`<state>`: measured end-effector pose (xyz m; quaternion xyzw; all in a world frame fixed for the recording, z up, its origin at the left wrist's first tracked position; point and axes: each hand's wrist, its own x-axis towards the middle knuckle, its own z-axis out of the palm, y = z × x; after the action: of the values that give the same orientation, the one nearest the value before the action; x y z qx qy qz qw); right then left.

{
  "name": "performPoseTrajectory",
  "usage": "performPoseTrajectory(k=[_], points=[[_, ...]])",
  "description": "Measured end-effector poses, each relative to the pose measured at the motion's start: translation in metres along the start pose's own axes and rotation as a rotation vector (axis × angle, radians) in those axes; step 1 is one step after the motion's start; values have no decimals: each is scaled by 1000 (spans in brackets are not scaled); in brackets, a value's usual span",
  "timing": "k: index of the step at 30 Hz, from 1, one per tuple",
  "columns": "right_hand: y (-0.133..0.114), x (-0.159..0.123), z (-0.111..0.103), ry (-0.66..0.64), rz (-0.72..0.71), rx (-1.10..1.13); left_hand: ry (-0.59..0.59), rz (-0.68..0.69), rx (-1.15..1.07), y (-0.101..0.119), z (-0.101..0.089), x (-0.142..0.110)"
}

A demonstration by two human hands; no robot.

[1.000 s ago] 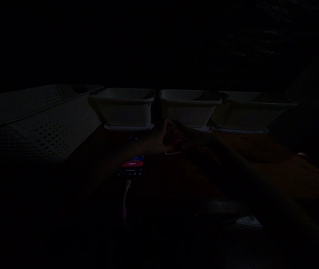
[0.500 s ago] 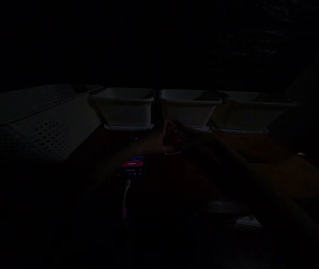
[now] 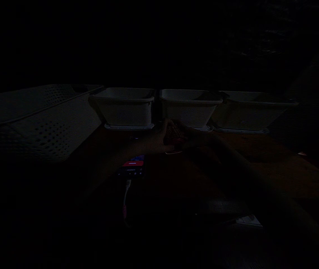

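Note:
The picture is very dark. A small dark red item with pale, print-like marks (image 3: 174, 135) is held low over the brown table (image 3: 282, 160), in front of the middle tub. My left hand (image 3: 159, 139) is closed around its left side, with the thumb side up near the tub. At its right side is my right hand (image 3: 197, 138), closed against it, though shadow hides most of the fingers. Below my left forearm lies a phone with a lit screen (image 3: 133, 169), partly covered by the arm. A thin pale edge shows under the red item.
Three pale plastic tubs, left (image 3: 128, 112), middle (image 3: 189, 112) and right (image 3: 249, 116), stand in a row at the back. A perforated white basket (image 3: 83, 116) is on the left. A white cable (image 3: 126, 192) runs from the phone. Something pale (image 3: 249, 220) lies near the front.
The picture has become slightly darker. Both hands and the red item stay almost in place.

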<state>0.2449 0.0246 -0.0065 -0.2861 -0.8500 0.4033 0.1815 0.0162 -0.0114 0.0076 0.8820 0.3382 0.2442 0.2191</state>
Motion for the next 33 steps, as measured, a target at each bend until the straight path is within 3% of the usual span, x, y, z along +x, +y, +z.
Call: performPoseTrajectory(k=[5,14,26,33], points=[[5,2,-1,-33,-63,63,10,1,-30,1,0,0],[3,1,0,-17,-30,29,16,54,-49,-1,0,1],[4,2,0,-5,-101,-3,12,-12,-6,2,0,0],[5,2,0,9,-55,-21,19,27,-36,-2,2,2]])
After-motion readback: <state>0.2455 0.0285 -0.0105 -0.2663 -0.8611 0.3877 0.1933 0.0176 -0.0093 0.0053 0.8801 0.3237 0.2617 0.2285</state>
